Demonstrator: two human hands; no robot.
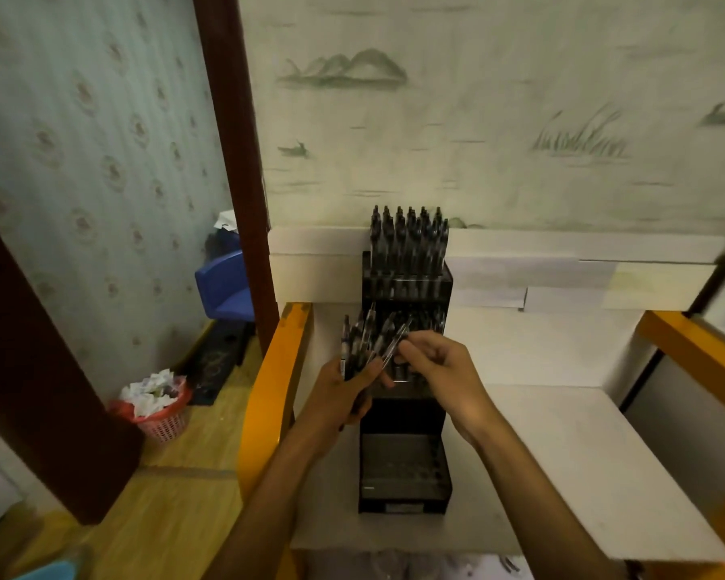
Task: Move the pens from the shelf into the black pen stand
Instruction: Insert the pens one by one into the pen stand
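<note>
Above the middle tier of the black pen stand [404, 462], the two hands meet over a bunch of pens [363, 343]. The left hand [346, 385] is curled round the lower ends of the bunch, gripping it so that the pens fan upward and lean slightly toward the right, their long axes close to upright. The right hand [436, 364] comes in from the right and pinches one pen [394, 343] of the bunch between thumb and fingertips; that pen slants from lower left to upper right, its upper end toward the stand.

The stand is a stepped black rack standing on the white shelf [582, 475], near the shelf's left edge and running from its front edge back to the wall. Its rear, highest tier is packed with upright dark pens [409, 240], their tops pointing up and rising above the white ledge [561, 261] along the shelf's back edge. The middle tier, partly hidden by the hands, shows dark pen shapes; how full it is cannot be told. The front, lowest tier shows a bare perforated top.

An orange frame [277, 383] borders the shelf on the left and another orange rail [695, 345] on the right. On the floor to the left sits a red basket [160, 416] heaped with crumpled white paper, with a blue plastic chair [225, 286] farther back beside a dark wooden post [235, 161].
</note>
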